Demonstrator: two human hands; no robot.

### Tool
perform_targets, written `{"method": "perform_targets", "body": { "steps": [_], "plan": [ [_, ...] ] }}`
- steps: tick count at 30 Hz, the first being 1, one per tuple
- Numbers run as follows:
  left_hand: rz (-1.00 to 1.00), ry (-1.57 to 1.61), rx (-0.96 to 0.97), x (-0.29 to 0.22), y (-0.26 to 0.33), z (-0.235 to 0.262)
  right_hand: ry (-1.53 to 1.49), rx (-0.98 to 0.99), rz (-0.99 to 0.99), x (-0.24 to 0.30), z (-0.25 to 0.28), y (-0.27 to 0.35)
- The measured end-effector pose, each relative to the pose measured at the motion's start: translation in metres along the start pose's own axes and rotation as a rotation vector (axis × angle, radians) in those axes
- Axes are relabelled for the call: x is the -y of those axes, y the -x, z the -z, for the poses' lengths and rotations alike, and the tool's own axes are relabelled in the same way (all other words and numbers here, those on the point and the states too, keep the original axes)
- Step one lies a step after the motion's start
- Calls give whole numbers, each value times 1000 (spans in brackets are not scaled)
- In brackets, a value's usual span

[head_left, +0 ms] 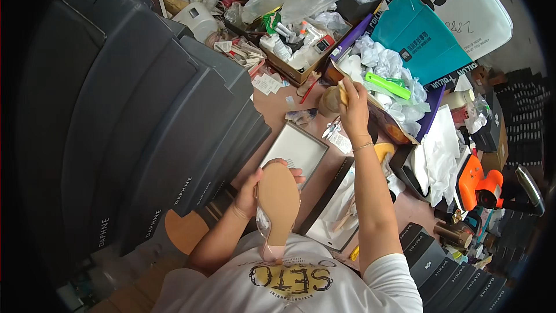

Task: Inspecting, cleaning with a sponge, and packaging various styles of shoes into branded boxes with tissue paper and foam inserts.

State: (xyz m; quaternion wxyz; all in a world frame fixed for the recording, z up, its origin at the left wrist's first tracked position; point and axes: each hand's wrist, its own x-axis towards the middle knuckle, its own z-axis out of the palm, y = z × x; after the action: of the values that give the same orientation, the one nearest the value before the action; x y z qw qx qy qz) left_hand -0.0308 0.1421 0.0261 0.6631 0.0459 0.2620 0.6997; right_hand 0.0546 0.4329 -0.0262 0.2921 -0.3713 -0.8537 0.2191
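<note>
Nearest the person, the left hand [250, 190] is closed round a high-heeled shoe [278, 208], fingers wrapped at the toe end; the shoe is held sole up over the near edge of the worktop [272, 113], its tan sole facing the camera, its pale pink heel pointing back toward the person's white shirt; a clear strap shows at its left side. Just beyond the shoe lies an open shoebox lid [295, 152], grey inside, flat on the worktop; to its right sits an open shoebox [336, 203] with white tissue paper inside. A row of dark grey shoeboxes [145, 139] is stacked along the left edge. Further out, the right hand [353, 109] is raised over the middle of the worktop, fingers pinched shut on a small tan pad [343, 91]; just left of it, touching, is a round brownish object [330, 102], too blurred to name. Near the right edge stands an orange heat gun [479, 185]. At the far edge: a cardboard tray of small bottles [292, 46], crumpled white paper with a green tube [387, 85], a teal bag [420, 37].
</note>
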Motion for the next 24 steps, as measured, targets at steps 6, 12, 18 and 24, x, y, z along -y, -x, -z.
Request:
{"method": "perform_targets", "body": {
  "steps": [6,12,18,24],
  "plan": [
    [22,50,-121,4,4,-3,-162,180,-28,56,71,78],
    [133,1,-205,34,-21,-21,-227,216,284,124,112,223],
    [303,-31,-230,91,-6,-31,-23,175,-8,99,107,226],
    [322,-115,-141,88,-1,-49,-86,158,121,109,130,240]
  ]
}}
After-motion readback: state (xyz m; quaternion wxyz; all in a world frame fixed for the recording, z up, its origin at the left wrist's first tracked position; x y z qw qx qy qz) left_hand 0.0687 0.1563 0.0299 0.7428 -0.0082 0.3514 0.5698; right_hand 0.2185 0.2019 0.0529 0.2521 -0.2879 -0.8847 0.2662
